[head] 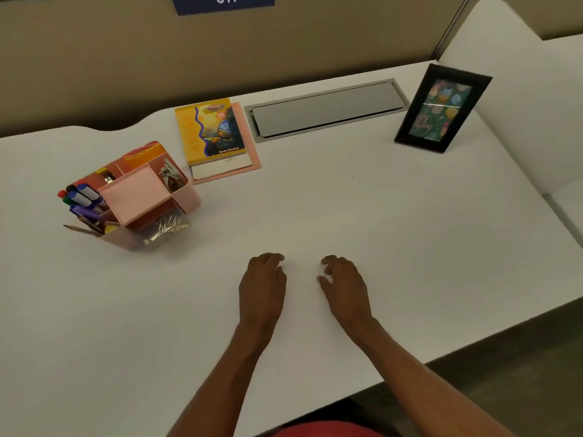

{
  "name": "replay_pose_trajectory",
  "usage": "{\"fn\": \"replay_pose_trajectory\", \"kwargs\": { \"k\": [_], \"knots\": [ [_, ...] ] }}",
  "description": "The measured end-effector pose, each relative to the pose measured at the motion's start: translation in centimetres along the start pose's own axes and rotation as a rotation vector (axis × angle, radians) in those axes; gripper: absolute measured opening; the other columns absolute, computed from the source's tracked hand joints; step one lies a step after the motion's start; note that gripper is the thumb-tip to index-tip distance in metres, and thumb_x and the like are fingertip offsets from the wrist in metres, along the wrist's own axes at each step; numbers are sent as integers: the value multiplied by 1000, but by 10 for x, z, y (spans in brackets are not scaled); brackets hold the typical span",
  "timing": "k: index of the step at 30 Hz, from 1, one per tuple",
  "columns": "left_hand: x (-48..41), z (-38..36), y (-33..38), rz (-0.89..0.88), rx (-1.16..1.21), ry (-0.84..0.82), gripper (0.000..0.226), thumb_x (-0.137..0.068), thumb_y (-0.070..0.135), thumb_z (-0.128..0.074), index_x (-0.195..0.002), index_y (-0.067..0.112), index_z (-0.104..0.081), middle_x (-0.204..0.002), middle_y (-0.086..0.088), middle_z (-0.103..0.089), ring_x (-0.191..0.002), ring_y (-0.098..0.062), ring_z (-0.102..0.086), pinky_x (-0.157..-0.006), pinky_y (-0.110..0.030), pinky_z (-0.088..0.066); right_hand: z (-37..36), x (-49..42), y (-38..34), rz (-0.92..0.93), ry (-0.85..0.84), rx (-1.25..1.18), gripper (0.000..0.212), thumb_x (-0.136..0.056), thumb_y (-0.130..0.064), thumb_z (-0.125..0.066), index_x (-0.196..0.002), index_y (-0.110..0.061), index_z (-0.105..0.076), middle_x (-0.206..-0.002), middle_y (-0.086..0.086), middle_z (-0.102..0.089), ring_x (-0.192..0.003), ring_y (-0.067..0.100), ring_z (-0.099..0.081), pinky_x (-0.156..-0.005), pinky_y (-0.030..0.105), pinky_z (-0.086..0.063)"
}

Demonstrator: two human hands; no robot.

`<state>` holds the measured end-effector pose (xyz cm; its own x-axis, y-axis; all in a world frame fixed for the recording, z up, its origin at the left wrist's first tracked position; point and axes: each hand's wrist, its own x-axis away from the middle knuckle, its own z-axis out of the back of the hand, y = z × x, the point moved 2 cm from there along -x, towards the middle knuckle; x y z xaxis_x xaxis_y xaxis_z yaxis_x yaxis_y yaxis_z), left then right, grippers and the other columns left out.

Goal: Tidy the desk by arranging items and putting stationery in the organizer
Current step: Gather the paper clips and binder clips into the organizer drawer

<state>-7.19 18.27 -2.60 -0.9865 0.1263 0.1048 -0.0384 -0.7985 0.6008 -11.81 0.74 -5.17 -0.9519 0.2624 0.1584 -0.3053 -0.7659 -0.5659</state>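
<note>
A pink desk organizer [138, 197] stands at the left of the white desk [347, 209], with markers and pens [83, 200] in its left compartment, clips in another and a clear box of paper clips [167, 230] at its front. Behind it lies a stack of notebooks, a yellow one [209, 130] on top. A black picture frame [441, 110] stands at the far right. My left hand [263, 285] and my right hand [344, 285] rest palm down on the bare desk near the front, fingers loosely curled, holding nothing.
A grey cable-tray lid [325, 110] is set into the desk at the back. A beige partition wall with a blue number plate [222, 3] runs behind. The desk's front edge slants away at the lower right above a dark floor.
</note>
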Motion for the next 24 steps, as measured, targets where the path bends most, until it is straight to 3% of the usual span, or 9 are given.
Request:
{"fn": "replay_pose_trajectory", "kwargs": {
  "k": [12, 16, 19, 24],
  "knots": [
    [6, 8, -7, 28, -16, 22, 28, -93, 13, -57, -118, 20, -67, -120, 7, -67, -114, -14, -58, -88, -31, -52, -10, -5, -14, -42, -48, 64, 15, -91, -8, -57, -85, -22, -59, -87, -2, -55, -83, 19, -57, -70, 37, -52],
    [6, 29, -21, 55, -10, 137, 26, -92, 13, -61, -115, 21, -70, -114, 9, -70, -110, -12, -61, -85, -28, -52, -17, -15, -52, 132, -38, 24, 14, -94, -10, -53, -89, -22, -56, -85, -6, -54, -78, 14, -53, -70, 37, -51],
    [4, 51, -37, 121, 11, 232, 25, -93, 15, -61, -116, 23, -69, -114, 10, -70, -111, -9, -60, -88, -23, -48, -24, -32, -109, 267, -46, -95, 14, -100, -16, -51, -105, -24, -62, -95, -8, -61, -86, 9, -57, -77, 28, -50],
    [-2, 89, -66, 181, 9, 346, 25, -92, 14, -65, -117, 20, -69, -117, 3, -70, -111, -15, -62, -90, -21, -44, -36, -55, -212, 507, -50, -248, 13, -97, -10, -60, -105, -11, -69, -100, 2, -68, -88, 12, -62, -82, 23, -53]
  ]
}}
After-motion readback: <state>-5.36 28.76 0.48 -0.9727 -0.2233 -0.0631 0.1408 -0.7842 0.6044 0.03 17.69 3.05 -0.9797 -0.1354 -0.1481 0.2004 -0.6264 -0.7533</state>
